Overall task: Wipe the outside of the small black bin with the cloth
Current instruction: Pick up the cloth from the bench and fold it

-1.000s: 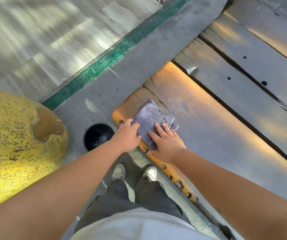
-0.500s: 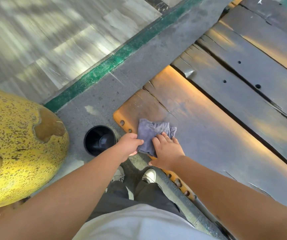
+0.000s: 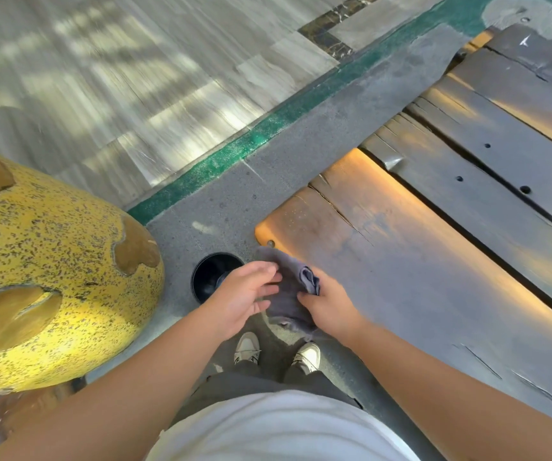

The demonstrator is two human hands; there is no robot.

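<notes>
Since the small black bin [image 3: 214,277] stands on the floor beside the counter [image 3: 401,261], we hold the cloth [image 3: 288,294] just above it: our right hand [image 3: 329,309] grips it, while our left hand [image 3: 244,297] hovers with fingers relaxed, ready to steady the bin.

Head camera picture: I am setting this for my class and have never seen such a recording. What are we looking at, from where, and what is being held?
The camera sits on a person's head and looks down, so you see their own arms, shirt and shoes. The right hand grips a grey cloth, lifted off the wooden bench. The left hand is open, its fingers straight and beside the cloth. A small black bin stands on the grey floor, partly hidden by the left hand, next to a big yellow speckled shape. The bin is not being wiped yet.
</notes>
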